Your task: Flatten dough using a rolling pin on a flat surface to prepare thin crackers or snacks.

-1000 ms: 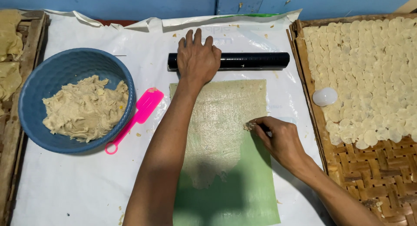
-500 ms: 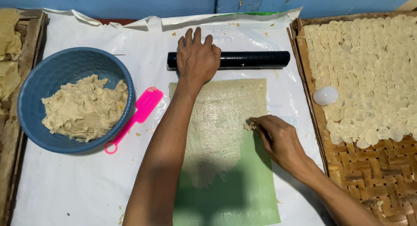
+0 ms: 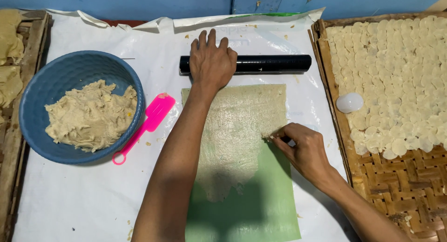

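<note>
Green mat (image 3: 260, 209) carries the thin dough sheet (image 3: 237, 130); the right hand (image 3: 302, 146) pinches its edge, while the left hand (image 3: 212, 60) lies flat over the black roller (image 3: 274, 63). Pink scraper (image 3: 151, 118) beside blue bowl (image 3: 56, 79).

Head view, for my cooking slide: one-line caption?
Left hand rests on black roller while right hand pinches dough sheet edge on green mat.
</note>
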